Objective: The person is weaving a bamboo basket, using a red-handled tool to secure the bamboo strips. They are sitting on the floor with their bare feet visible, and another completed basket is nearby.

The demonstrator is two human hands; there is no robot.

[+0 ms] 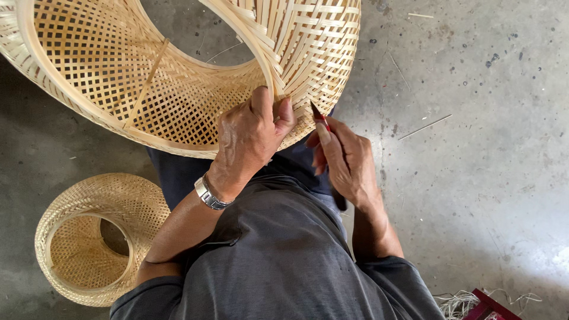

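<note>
Hands (pixel 249 133) on bamboo basket (pixel 178 77) w/ knife (pixel 320 117)

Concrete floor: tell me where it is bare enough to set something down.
The grey concrete floor lies mostly bare right of the right hand, with only thin slivers. Another patch lies between the large woven bamboo basket and the small round bamboo basket. Crowded: the lap, where the left hand grips the rim.
</note>
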